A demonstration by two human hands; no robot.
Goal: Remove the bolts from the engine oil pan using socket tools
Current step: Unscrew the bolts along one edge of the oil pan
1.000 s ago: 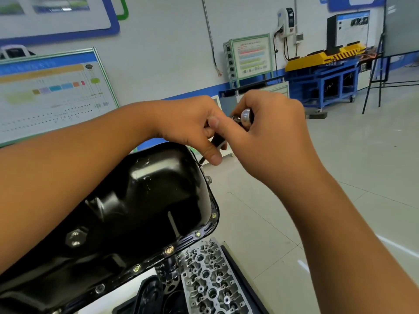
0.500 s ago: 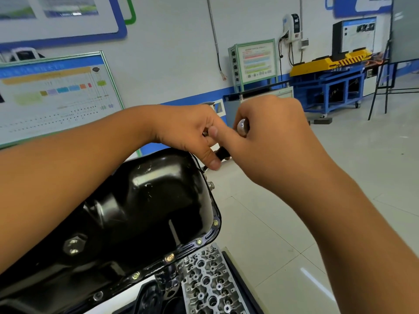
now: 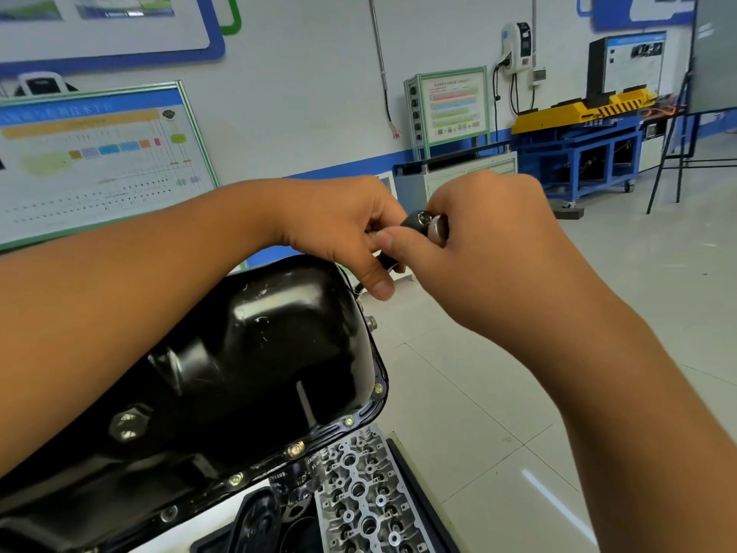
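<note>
Fingers of the left hand [image 3: 343,229] and right hand [image 3: 490,249] curl around the socket tool [image 3: 426,229] above the black oil pan's [image 3: 255,353] far corner

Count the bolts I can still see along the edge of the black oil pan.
6 bolts: and along the near edge, at the corner, up the right side. Arms and hands may hide more.

Grey cylinder head [image 3: 365,500] below; wall chart [image 3: 95,157], blue workbench [image 3: 578,153] with yellow machine [image 3: 578,109] behind
</note>
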